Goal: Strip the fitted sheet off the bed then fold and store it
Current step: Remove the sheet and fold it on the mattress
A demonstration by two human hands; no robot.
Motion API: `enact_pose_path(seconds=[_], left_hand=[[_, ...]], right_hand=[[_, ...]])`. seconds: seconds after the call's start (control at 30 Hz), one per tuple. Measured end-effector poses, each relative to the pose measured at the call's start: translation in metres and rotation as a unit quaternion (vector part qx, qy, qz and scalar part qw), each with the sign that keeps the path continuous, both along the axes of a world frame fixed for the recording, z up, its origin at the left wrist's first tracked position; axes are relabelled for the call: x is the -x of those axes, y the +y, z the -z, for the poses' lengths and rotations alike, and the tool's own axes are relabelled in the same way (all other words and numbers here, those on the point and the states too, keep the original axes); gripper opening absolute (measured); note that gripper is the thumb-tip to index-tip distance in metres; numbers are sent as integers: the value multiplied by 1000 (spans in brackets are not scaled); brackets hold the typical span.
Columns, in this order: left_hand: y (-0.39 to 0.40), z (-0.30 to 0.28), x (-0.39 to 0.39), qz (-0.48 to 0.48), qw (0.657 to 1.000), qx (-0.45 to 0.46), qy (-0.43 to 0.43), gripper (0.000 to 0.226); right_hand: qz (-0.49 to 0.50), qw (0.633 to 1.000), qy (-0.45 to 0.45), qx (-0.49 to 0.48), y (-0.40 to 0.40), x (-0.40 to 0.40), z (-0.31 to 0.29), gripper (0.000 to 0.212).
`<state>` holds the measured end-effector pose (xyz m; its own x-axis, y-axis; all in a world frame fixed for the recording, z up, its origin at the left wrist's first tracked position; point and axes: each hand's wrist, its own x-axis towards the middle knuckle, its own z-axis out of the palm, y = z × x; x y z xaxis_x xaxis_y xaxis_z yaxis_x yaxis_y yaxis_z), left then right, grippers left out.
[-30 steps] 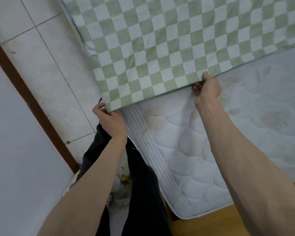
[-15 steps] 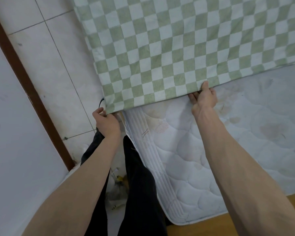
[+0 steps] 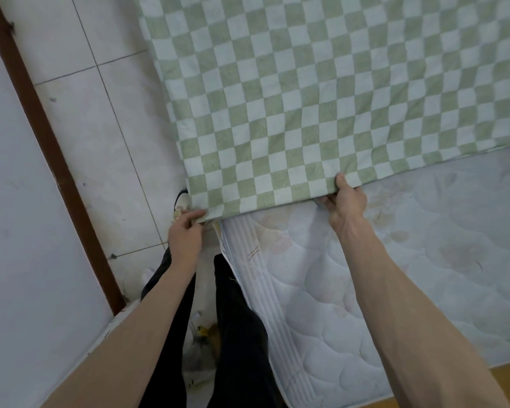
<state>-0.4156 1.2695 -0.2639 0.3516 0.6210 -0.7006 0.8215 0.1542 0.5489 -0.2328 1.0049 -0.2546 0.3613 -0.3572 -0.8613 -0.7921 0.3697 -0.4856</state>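
Fingers of both hands pinch the sheet's (image 3: 306, 98) near hem: left hand (image 3: 186, 234) at its corner off the mattress's (image 3: 351, 290) left edge, right hand (image 3: 346, 201) further along, above the bare mattress top.

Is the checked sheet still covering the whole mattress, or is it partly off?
Partly off. The checked sheet covers only the far part; the near mattress lies bare. Both hands, left hand and right hand, grip its near edge.
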Motion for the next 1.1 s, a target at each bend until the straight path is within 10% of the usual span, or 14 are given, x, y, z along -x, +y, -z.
enact_pose_path(seconds=[0.27,0.43,0.97,1.1], left_hand=[[-5,-66,-5,-108,987,-48,-110,23],[-42,-15,29,-126,986,62,94,51],[-60,-8,114,87,928,169,321,16],[-46,-24,90,197,897,171,357,84]], right_hand=[[2,989,-143,45,-4,-12,-39,18],[-13,995,7,94,-14,38,-7,33],[9,971,138,197,-45,153,-4,26],[9,959,185,216,-45,162,-14,27]])
